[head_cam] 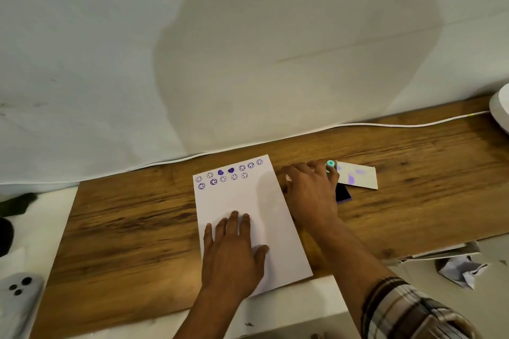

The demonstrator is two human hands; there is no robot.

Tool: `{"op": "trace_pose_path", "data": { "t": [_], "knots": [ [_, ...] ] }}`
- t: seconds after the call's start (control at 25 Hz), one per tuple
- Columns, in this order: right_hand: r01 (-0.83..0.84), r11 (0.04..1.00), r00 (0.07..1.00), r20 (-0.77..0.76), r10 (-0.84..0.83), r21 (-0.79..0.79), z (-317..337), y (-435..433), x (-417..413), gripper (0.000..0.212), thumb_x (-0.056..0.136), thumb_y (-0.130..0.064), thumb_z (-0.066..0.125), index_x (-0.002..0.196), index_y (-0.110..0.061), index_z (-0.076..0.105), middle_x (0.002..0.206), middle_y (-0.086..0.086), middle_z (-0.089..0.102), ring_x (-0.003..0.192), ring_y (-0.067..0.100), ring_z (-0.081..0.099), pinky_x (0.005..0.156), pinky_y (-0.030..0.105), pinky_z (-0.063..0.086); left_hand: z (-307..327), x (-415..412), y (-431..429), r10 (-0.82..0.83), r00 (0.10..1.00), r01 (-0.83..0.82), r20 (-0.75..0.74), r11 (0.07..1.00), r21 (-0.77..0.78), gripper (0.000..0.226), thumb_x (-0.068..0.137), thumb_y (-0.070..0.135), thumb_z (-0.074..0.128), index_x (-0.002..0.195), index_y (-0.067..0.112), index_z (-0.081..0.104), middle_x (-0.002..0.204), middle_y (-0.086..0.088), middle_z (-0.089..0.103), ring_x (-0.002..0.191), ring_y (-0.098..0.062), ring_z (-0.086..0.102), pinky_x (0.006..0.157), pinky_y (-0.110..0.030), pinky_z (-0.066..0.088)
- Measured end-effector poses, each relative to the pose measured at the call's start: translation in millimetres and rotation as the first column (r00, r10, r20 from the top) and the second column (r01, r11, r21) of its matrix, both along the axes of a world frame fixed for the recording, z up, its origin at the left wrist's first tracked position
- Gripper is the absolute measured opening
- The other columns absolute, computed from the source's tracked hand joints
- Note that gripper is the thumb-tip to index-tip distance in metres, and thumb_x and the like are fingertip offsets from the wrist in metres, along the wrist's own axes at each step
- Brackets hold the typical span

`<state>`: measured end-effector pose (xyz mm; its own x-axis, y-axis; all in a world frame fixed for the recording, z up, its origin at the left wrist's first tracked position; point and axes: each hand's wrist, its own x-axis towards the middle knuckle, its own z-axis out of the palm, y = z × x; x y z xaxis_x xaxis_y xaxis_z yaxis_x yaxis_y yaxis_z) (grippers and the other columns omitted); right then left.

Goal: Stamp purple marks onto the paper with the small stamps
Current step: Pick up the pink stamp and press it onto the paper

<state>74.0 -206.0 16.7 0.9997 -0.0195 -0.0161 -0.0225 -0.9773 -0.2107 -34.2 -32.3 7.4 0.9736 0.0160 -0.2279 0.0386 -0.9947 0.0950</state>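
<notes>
A white sheet of paper lies on the wooden board, with two rows of purple smiley and heart marks along its far edge. My left hand lies flat on the near half of the sheet, fingers spread. My right hand rests just right of the paper, over a dark purple ink pad. Its fingertips touch a small teal stamp; whether they grip it is unclear.
A white card with purple smudges lies beyond the ink pad. A white cable runs along the wall. A phone sits at the near left, crumpled paper at the near right, a white object at the far right.
</notes>
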Motion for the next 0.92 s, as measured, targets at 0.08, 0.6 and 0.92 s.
{"op": "trace_pose_path", "data": {
  "t": [0.08,0.6,0.92],
  "knots": [
    [0.012,1.000,0.999,0.051,-0.013,0.023,4,0,-4,0.045,0.087,-0.035,0.080,0.130,-0.031,0.069,0.137,0.001,0.071,0.137,0.033,0.049,0.114,0.061,0.031,6,2,1,0.006,1.000,-0.005,0.015,1.000,-0.026,0.076,0.092,0.069,0.032,0.158,0.032,0.024,0.168,0.003,0.026,0.155,-0.022,0.022,0.129,-0.051,0.006],
    [0.195,0.153,0.977,-0.206,0.059,0.969,21,31,-33,0.027,0.088,-0.006,0.080,0.110,-0.021,0.079,0.103,-0.007,0.083,0.098,0.014,0.079,0.074,0.023,0.062,43,34,16,0.490,0.862,-0.293,-0.131,0.270,-0.917,0.034,0.086,0.018,0.079,0.117,0.030,0.075,0.117,0.009,0.076,0.105,-0.015,0.072,0.097,-0.042,0.060],
    [0.186,0.122,0.973,-0.200,0.117,0.975,13,44,-31,0.024,0.088,-0.001,0.078,0.109,-0.013,0.080,0.104,0.000,0.083,0.102,0.018,0.078,0.088,0.031,0.063,37,37,26,0.494,0.851,-0.341,-0.180,0.258,-0.904,0.034,0.086,0.023,0.079,0.120,0.021,0.076,0.121,0.008,0.075,0.104,-0.015,0.072,0.094,-0.033,0.059]
  ]
}}
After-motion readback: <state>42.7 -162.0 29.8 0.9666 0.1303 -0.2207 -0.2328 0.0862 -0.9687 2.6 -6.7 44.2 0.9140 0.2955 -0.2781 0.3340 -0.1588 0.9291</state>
